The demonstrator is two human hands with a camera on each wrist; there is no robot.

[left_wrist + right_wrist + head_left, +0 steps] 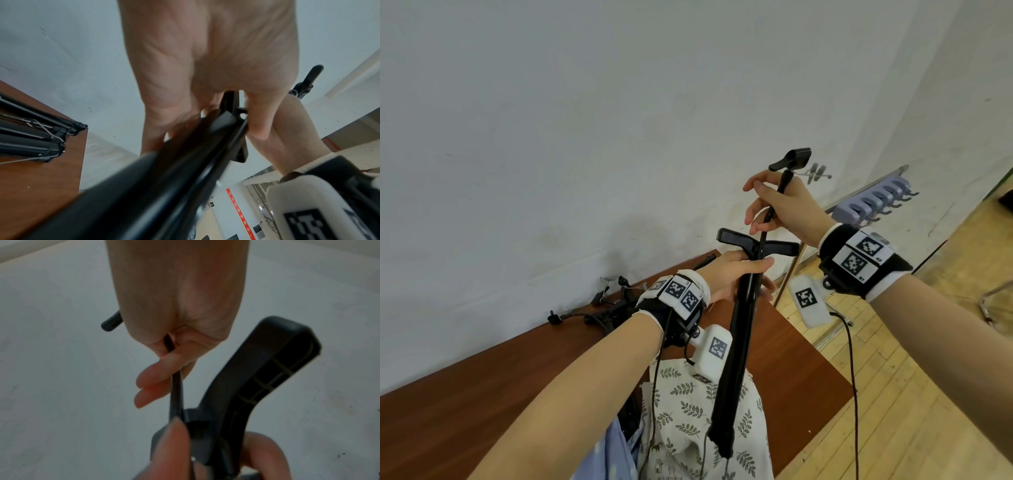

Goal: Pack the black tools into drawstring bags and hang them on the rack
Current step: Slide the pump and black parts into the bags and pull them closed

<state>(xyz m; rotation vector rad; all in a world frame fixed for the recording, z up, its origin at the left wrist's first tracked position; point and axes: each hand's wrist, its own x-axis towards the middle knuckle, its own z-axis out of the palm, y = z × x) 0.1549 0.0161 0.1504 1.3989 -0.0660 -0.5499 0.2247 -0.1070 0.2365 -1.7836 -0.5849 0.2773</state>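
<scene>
2 hands (736, 277) (780, 205) on 1 black pump (736, 342), 1 leaf-print bag (688, 404)

Head cam looks down over both forearms; wrist cams sit close, facing fingers; all share pump (736, 329) handle.

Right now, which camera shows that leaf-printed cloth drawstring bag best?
The head view: the leaf-printed cloth drawstring bag lies on the brown wooden table, the long black pump above it. Neither wrist view shows the bag.
</scene>
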